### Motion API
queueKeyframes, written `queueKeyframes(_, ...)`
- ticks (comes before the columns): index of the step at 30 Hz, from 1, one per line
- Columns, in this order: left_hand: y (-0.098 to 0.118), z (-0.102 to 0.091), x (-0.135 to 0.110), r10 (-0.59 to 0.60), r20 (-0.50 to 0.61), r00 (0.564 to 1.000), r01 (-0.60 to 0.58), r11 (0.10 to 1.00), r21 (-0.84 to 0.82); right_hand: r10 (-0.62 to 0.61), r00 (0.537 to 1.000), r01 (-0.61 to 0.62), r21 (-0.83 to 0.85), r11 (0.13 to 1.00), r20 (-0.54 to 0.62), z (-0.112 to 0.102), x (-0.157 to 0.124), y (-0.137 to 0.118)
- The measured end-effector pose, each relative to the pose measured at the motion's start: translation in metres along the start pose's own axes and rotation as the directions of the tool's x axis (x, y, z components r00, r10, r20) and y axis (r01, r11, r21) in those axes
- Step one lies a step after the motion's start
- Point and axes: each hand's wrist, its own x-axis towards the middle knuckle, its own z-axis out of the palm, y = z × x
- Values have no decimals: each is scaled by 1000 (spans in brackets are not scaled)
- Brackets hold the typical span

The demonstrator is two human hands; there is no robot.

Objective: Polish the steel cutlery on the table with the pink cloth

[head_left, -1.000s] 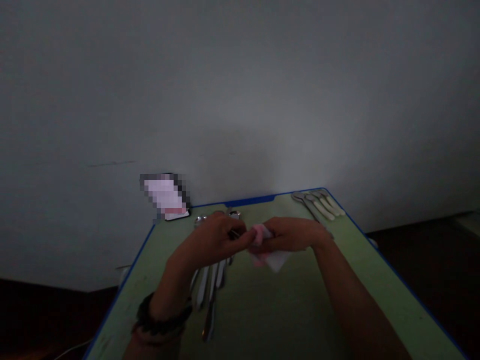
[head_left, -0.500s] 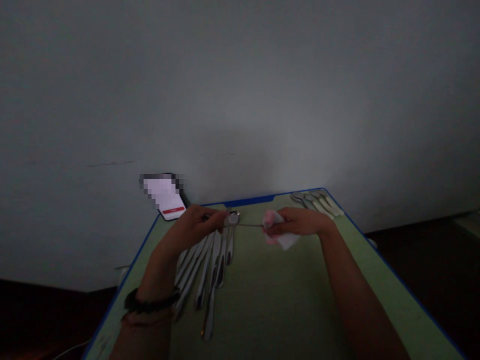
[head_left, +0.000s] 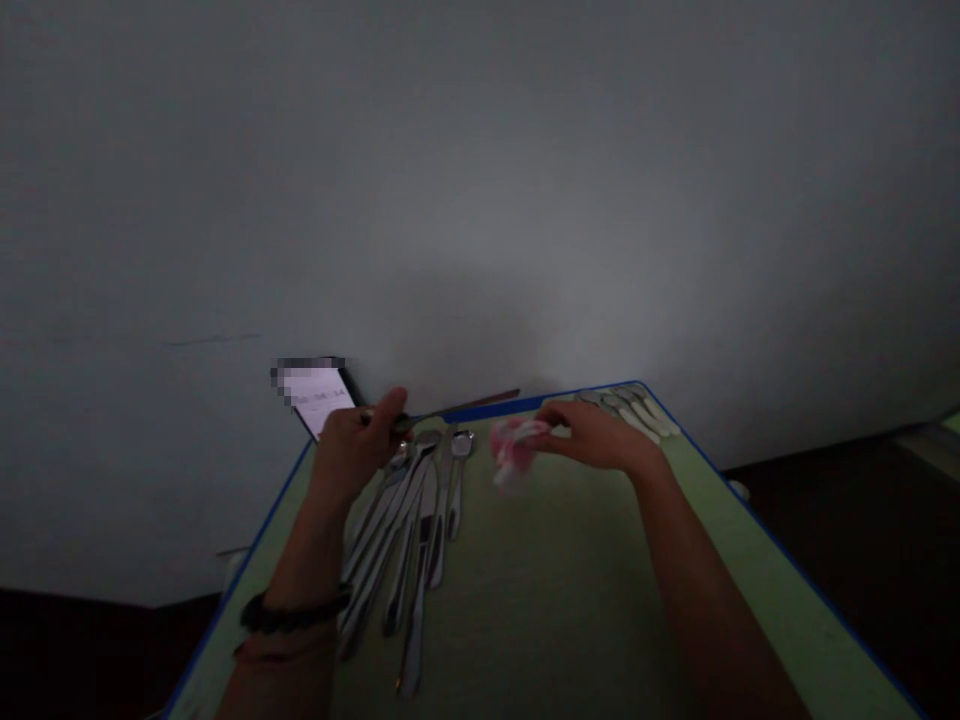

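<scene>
Utensil [head_left: 469, 406] and cloth [head_left: 516, 448] have parted since half a second ago. Nearest: fanned, glossy metal cutlery [head_left: 428, 492] on green tabletop [head_left: 562, 580]. Above, left hand [head_left: 349, 448] grips the slim utensil, tilted up rightward; right hand [head_left: 592, 434] pinches the crumpled pink-white cloth.

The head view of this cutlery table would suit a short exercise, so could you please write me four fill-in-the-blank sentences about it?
1. The left hand holds a metal utensil that extends from it toward the person's ____.
2. The right hand grips a crumpled cloth coloured white and ____.
3. The green tabletop has a ____ edge.
4. The phone is near the table's far ____ corner.

Missing words: right; pink; blue; left.
</scene>
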Motion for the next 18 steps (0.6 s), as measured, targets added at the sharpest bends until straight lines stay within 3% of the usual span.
queueKeyframes(2, 8, 8, -2, -34, -42, 999, 34, 999, -15, 38, 997, -38, -1, 999, -66, -3, -2, 2)
queueKeyframes(6, 20, 17, -6, -51, -33, 998, 49, 997, -61, 94, 986, -93, -15, 996, 138, -2, -4, 11)
queueKeyframes(8, 22, 20, -8, -43, -11, 999, 42, 996, -76, 121, 976, -112, -62, 992, 179, -2, -4, 13)
queueKeyframes(10, 22, 25, -8, -37, 16, 999, 38, 996, -76, 134, 988, -126, -98, 987, 72, -5, -3, 12)
queueKeyframes(12, 24, 31, -9, -12, 54, 998, 16, 997, -70, 87, 984, -103, -92, 990, -158, -9, -2, 7)
queueKeyframes(15, 30, 44, -11, 37, 117, 992, -28, 996, -79, -100, 888, 54, -115, 992, -450, -11, 0, -2)
queueKeyframes(16, 33, 49, -12, 38, 129, 991, -27, 996, -90, -171, 865, 116, -142, 983, -471, -10, 1, -4)
queueKeyframes(18, 38, 59, -15, 4, 160, 987, 22, 987, -162, -270, 878, 221, -164, 961, -396, -6, 4, -7)
